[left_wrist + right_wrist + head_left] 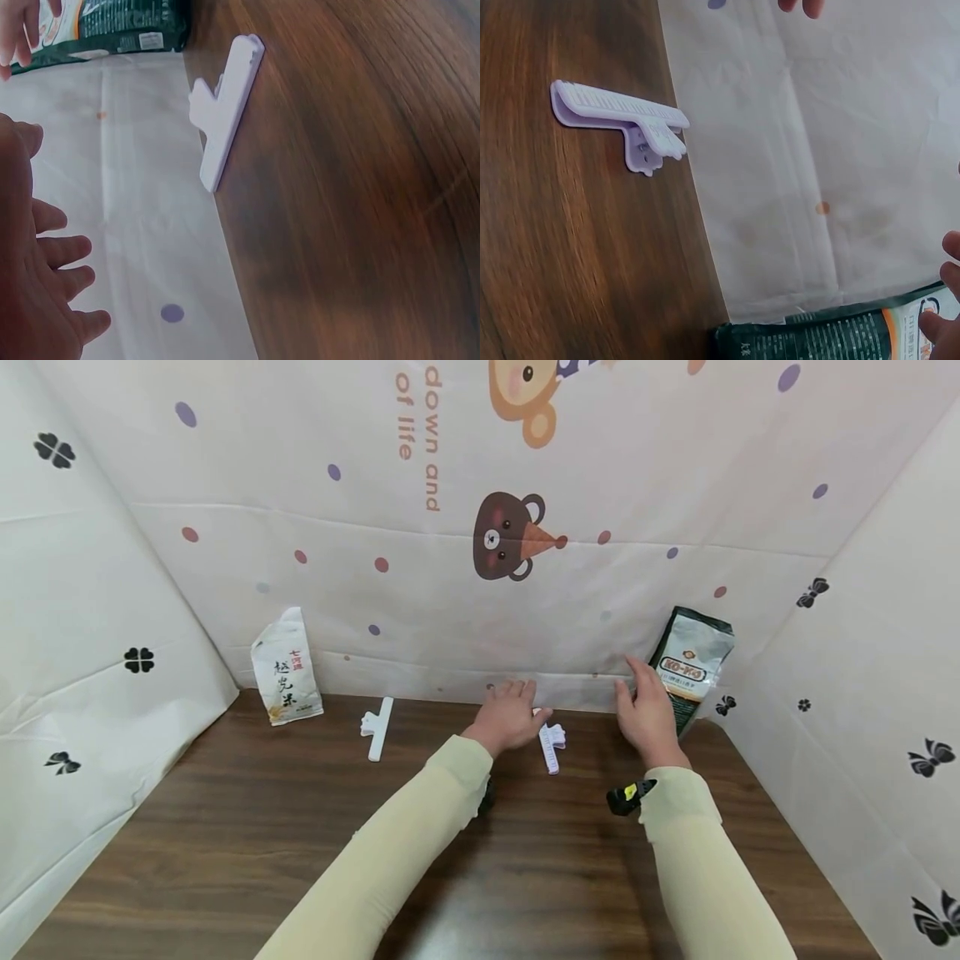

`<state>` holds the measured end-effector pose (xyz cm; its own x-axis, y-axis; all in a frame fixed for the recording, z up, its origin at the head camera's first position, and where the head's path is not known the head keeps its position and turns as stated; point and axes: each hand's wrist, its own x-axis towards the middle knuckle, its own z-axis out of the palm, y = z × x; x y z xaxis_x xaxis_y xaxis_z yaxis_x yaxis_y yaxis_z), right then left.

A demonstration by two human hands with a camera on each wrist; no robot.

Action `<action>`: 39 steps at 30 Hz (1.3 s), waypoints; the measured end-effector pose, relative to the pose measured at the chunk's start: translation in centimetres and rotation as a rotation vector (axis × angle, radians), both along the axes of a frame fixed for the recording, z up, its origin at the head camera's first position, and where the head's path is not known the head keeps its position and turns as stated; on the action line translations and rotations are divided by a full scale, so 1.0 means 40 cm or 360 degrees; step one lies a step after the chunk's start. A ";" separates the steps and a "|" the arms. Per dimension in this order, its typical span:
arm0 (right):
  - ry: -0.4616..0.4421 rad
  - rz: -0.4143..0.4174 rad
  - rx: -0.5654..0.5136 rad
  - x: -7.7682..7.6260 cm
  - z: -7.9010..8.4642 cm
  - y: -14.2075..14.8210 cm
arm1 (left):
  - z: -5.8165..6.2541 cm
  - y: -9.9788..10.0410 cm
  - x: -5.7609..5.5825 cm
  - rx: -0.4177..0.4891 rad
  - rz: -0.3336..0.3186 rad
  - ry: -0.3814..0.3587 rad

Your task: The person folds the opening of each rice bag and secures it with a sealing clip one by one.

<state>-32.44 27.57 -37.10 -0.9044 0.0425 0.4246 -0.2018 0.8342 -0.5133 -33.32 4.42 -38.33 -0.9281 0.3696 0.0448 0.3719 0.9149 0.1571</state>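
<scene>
My left hand (508,717) is over the back of the table with its fingers extended and holds nothing. Just to its right lies a pale purple sealing clip (551,750), which the right wrist view shows with its ridged bar (622,101) and handle tabs. My right hand (647,717) is at the left side of a dark green and silver KO-KO bag (688,647), thumb and fingers spread. Whether the fingers touch the bag cannot be told. The bag leans upright against the back cloth.
A white sealing clip (380,729) lies left of my hands. Farther left stands a white rice bag (287,672) with black lettering. Patterned cloth walls (420,610) enclose the brown wooden table (247,827) at the back and both sides.
</scene>
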 end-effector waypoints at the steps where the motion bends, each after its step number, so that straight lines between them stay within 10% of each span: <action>1: -0.0007 -0.0007 -0.0004 0.001 0.001 0.002 | 0.001 0.003 0.001 0.0000 -0.0006 -0.0002; 39: 0.0063 -0.0281 -0.0120 -0.015 0.068 0.129 | 0.038 0.126 0.005 0.0077 -0.0160 -0.0075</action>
<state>-33.05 32.71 -34.39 -0.8629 0.2317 0.4490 -0.0770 0.8179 -0.5701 -33.14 9.45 -36.81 -0.8880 0.4593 0.0218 0.4524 0.8643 0.2198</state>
